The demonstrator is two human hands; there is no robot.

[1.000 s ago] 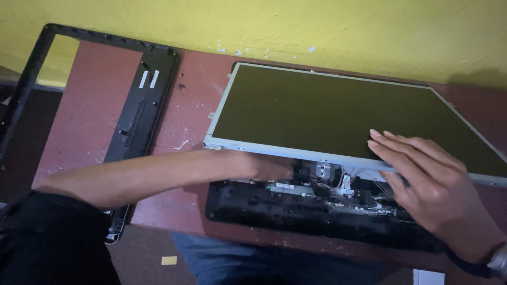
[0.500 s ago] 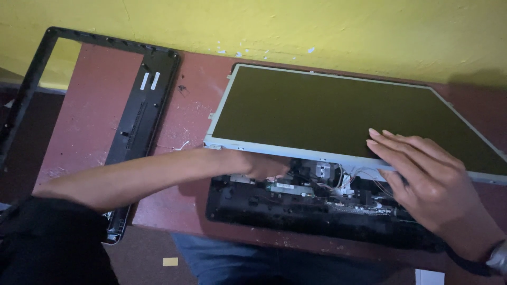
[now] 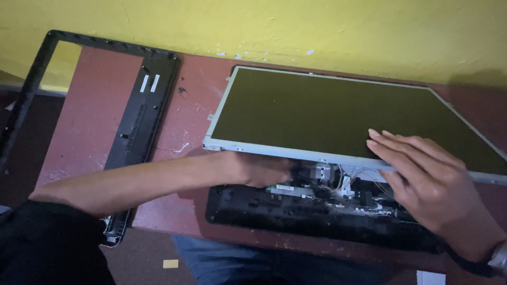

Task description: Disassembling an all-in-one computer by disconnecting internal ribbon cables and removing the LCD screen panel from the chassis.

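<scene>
A flat display panel [image 3: 338, 113] with a metal frame lies tilted up over a black rear casing [image 3: 317, 219] on a reddish-brown table [image 3: 190, 119]. My left hand [image 3: 261, 169] reaches under the panel's near edge into the casing, its fingers hidden among wires and a small circuit board [image 3: 327, 177]. My right hand [image 3: 428, 182] rests flat, fingers together, on the panel's near right edge and holds it up. A dark strap sits on my right wrist.
A black plastic bezel frame [image 3: 132, 132] lies on the table's left side, hanging over the near edge. A yellow wall [image 3: 317, 26] stands right behind the table. A small yellow scrap [image 3: 170, 263] lies on the floor below.
The view has shifted slightly. Both hands stay in place at the panel's near edge, with the left still under it.
</scene>
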